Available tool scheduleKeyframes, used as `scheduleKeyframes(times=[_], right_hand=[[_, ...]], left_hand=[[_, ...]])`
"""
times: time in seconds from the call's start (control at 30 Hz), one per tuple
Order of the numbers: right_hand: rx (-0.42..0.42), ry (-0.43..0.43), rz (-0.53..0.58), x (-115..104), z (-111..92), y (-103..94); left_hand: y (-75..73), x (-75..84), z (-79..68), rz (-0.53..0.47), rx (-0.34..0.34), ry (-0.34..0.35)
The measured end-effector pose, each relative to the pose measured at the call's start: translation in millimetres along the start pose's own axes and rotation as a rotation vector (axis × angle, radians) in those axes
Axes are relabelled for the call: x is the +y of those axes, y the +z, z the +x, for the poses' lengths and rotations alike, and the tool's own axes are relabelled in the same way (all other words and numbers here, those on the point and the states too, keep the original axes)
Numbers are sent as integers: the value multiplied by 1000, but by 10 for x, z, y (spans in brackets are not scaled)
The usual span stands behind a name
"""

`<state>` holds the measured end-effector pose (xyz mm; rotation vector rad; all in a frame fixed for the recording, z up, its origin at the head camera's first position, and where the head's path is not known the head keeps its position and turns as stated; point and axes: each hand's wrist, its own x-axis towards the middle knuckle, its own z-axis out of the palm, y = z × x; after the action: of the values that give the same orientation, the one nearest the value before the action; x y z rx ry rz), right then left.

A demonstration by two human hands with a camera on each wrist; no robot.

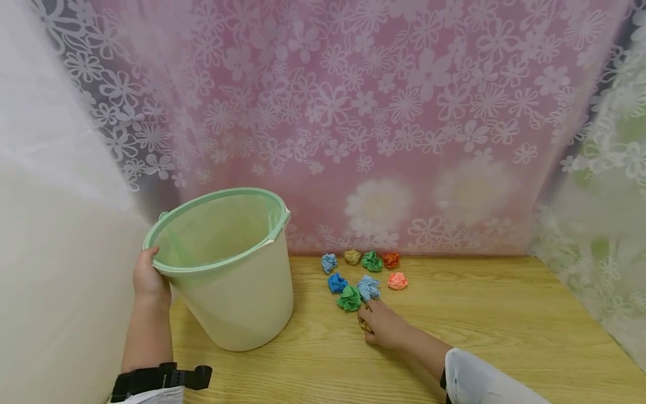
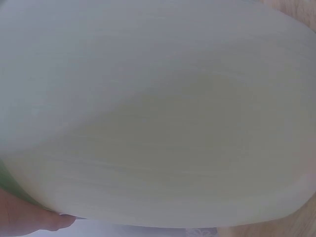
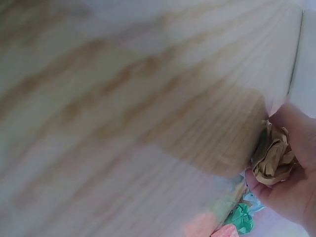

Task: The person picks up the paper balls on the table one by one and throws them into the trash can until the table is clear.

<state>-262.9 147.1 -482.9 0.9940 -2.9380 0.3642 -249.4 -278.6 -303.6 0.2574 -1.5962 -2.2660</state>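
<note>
My left hand (image 1: 150, 279) grips the green rim of a pale bucket (image 1: 247, 303), which leans toward me on the left of the table. In the left wrist view the bucket wall (image 2: 187, 138) fills most of the picture, with the hand (image 2: 29, 217) at the lower left. My right hand (image 1: 386, 325) curls its fingers round a crumpled brown paper ball (image 3: 274, 155) at the table surface. Just beyond it lie a green paper ball (image 1: 349, 298), a light blue one (image 1: 369, 287) and a dark blue one (image 1: 336, 283).
Farther back sit a small light blue ball (image 1: 329, 262), a tan ball (image 1: 352, 257), a green ball (image 1: 372, 261), an orange ball (image 1: 391, 260) and a pink ball (image 1: 397, 281). Behind the wooden table (image 1: 479, 303) hangs a pink flowered curtain (image 1: 323, 140).
</note>
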Motion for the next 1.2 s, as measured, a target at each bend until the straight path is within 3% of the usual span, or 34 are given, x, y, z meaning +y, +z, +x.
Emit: scheduleKeyframes(times=[0.47, 0.7, 1.2], right_hand=[[-101, 14, 88, 13, 13, -84], [-50, 5, 101, -31, 59, -159], [23, 87, 164, -161, 242, -473]], left_hand=[[-10, -24, -7, 3, 9, -4], [0, -17, -8, 14, 0, 15], [5, -16, 7, 0, 10, 8]])
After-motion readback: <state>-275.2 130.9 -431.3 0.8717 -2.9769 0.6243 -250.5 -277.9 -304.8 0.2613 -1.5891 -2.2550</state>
